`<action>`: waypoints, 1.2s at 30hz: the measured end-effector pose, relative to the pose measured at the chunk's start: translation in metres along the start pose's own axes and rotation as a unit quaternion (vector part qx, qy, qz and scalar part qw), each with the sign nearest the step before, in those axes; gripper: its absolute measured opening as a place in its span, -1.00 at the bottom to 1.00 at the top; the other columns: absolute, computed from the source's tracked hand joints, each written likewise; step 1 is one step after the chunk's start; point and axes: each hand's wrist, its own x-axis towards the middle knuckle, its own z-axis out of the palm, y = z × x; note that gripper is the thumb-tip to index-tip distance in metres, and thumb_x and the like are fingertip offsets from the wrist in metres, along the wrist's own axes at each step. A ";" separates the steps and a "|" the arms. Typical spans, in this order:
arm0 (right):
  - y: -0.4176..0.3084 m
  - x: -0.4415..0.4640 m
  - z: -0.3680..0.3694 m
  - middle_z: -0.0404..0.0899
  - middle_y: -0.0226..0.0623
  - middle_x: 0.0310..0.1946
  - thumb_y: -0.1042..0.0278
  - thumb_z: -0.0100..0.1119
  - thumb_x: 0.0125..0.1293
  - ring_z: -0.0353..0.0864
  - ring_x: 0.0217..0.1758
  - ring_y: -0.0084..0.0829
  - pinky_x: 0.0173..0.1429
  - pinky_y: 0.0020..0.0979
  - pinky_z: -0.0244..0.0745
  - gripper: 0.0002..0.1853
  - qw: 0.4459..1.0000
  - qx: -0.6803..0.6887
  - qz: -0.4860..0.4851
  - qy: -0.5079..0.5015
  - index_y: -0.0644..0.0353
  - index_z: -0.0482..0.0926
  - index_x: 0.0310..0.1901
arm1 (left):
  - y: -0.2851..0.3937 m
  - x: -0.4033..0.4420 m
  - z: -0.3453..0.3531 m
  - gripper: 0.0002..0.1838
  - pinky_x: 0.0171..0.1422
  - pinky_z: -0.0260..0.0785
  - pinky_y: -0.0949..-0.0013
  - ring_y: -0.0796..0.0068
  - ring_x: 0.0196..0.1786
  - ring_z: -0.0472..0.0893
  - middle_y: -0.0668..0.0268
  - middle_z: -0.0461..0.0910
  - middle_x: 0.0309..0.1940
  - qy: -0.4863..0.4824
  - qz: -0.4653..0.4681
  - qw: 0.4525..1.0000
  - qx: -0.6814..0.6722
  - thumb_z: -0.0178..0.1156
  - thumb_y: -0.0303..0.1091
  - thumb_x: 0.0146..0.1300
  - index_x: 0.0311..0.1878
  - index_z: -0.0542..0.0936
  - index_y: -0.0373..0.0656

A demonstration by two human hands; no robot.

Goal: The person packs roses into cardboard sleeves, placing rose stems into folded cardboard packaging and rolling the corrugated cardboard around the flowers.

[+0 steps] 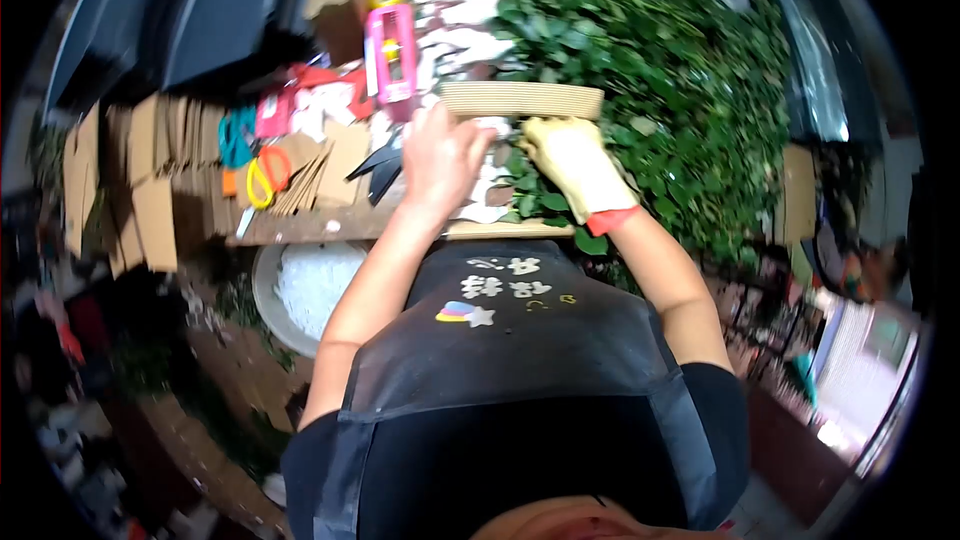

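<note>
A strip of ribbed tan cardboard (pixel 522 98) lies crosswise over the table, between both hands. My left hand (pixel 443 158) is bare, its fingers bent at the strip's left end; the fingertips are blurred. My right hand (pixel 572 162), in a pale yellow glove with a red cuff, has its fingers curled at the strip's right part. Beneath and between the hands show white flower-like pieces (pixel 488 190) and green leaves. A second ribbed edge (pixel 505 230) runs along the table front, near my apron. Black scissors (pixel 378 172) lie left of my left hand.
Leafy stems (pixel 680 110) cover the right side. At left are orange-and-yellow-handled scissors (pixel 262 178), folded cardboard pieces (pixel 150 170) and teal handles (pixel 236 138). A pink tape dispenser (pixel 395 60) stands further back. Below the table edge is a round white tub (pixel 310 290).
</note>
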 end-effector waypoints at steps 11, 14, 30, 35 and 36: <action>-0.002 -0.002 -0.006 0.77 -0.14 -0.44 0.23 0.25 0.29 0.83 -0.33 -0.10 -0.21 -0.06 0.70 -0.84 0.996 0.080 0.034 0.007 0.10 0.70 -0.29 | -0.010 -0.008 0.000 -0.66 -0.15 0.24 0.32 0.43 -0.32 0.34 0.34 0.34 -0.46 -0.015 -0.116 0.957 -0.267 0.34 -0.55 0.36 -0.52 0.44 -0.31; -0.003 -0.003 0.002 0.77 -0.17 -0.46 0.21 0.25 0.30 0.83 -0.37 -0.14 -0.24 -0.06 0.70 -0.83 0.999 0.034 0.025 0.011 0.10 0.70 -0.28 | -0.032 -0.010 -0.007 -0.70 -0.13 0.28 0.34 0.44 -0.28 0.39 0.32 0.39 -0.42 -0.096 -0.190 0.945 -0.248 0.40 -0.40 0.43 -0.44 0.61 -0.31; 0.000 0.001 0.007 0.79 -0.18 -0.39 0.21 0.33 0.21 0.84 -0.34 -0.17 -0.22 -0.13 0.72 -0.86 0.999 -0.006 -0.005 0.042 0.05 0.73 -0.30 | 0.000 -0.011 0.001 -0.81 0.08 0.30 0.26 0.30 -0.10 0.42 0.22 0.39 -0.21 0.092 -0.106 0.972 -0.191 0.42 -0.50 0.32 -0.37 0.60 -0.31; -0.001 0.002 -0.021 0.77 -0.10 -0.33 0.09 0.23 0.45 0.79 -0.21 -0.07 -0.05 -0.05 0.67 -0.71 0.991 0.089 0.031 -0.093 0.18 0.69 -0.22 | -0.039 -0.016 -0.057 -0.77 -0.08 0.44 0.42 0.53 -0.19 0.57 0.25 0.63 -0.21 0.062 -0.268 0.924 -0.266 0.31 -0.41 0.46 -0.34 0.57 -0.30; -0.001 0.002 -0.029 0.76 -0.06 -0.33 0.07 0.20 0.49 0.77 -0.18 -0.01 0.01 -0.03 0.65 -0.68 0.989 0.093 0.019 -0.116 0.21 0.67 -0.19 | -0.068 -0.038 -0.048 -0.78 -0.12 0.46 0.41 0.55 -0.25 0.59 0.30 0.64 -0.32 -0.048 -0.331 0.884 -0.326 0.32 -0.36 0.45 -0.30 0.62 -0.30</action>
